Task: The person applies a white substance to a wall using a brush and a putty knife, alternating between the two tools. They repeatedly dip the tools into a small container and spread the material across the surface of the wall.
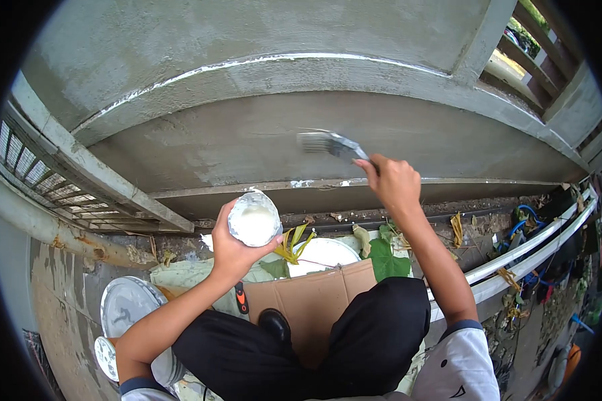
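Observation:
My left hand [233, 246] is wrapped round a small cup of white paint [255, 224], its rim streaked with white. Out in front, my right hand [396, 184] grips a paintbrush [334, 144] by the handle. The bristles point left and overlap the grey wall panel [247, 137], which has damp-looking darker patches. White smears mark the ledge [301, 183] beneath the panel.
Cardboard [314, 294] lies under my legs, with an orange-and-black handled tool [241, 298] beside it. Paint-stained buckets [128, 304] stand at left. A rusty pipe [80, 242] runs along the left; white rails [528, 247] and leaf litter lie at right.

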`<action>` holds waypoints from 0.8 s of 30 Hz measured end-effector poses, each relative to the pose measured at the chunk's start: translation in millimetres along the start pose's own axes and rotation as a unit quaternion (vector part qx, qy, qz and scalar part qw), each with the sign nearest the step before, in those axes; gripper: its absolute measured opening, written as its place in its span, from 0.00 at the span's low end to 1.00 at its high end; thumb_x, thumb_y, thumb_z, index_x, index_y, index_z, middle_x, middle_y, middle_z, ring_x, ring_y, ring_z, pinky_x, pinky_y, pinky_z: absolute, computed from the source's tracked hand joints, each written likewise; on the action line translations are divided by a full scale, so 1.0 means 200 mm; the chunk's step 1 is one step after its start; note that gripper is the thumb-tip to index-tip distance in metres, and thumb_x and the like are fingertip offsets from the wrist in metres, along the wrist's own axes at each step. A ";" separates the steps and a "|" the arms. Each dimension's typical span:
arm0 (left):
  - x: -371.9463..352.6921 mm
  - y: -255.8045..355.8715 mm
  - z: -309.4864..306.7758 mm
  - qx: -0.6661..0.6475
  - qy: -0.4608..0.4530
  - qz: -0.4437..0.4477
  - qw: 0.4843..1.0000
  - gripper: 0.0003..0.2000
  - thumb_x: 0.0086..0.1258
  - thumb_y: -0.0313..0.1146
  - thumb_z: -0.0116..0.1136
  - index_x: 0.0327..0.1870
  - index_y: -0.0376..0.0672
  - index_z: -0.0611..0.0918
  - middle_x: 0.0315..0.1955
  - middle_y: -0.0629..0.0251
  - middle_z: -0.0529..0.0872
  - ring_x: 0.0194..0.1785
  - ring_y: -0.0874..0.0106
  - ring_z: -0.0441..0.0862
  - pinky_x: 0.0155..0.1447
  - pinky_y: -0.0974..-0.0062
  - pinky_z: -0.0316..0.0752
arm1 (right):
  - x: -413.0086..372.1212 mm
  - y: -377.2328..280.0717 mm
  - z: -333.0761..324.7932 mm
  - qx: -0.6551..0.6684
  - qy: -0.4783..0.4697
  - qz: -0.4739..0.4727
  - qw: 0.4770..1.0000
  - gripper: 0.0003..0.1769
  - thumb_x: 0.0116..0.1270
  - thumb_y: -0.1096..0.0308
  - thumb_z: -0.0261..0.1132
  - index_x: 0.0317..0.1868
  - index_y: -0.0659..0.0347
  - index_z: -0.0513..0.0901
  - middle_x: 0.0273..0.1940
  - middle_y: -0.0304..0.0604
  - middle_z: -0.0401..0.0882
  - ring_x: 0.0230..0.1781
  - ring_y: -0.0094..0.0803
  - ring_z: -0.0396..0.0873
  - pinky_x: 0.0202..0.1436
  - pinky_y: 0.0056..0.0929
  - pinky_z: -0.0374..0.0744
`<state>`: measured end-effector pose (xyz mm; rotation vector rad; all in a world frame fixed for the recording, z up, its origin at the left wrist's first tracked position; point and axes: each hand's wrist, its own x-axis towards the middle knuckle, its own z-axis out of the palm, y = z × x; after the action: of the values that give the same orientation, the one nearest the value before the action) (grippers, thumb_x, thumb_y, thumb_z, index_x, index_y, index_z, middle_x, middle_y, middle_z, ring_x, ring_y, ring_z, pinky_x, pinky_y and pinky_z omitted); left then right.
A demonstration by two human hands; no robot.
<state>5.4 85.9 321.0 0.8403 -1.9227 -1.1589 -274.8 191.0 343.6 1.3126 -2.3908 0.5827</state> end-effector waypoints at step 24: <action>0.00 0.05 0.24 -0.039 -0.294 -0.097 0.950 0.35 0.51 0.23 0.74 0.63 0.27 0.70 0.57 0.52 0.77 0.58 0.64 0.75 0.65 0.67 0.67 | -0.67 0.39 -0.35 0.175 0.141 0.397 0.890 0.21 0.66 0.47 0.61 0.39 0.56 0.88 0.25 0.51 0.83 0.29 0.51 0.82 0.33 0.45 0.78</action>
<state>-36.7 110.6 314.4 0.6995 -2.2753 -1.7458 -265.8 359.8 324.1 0.2325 -2.5662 1.3666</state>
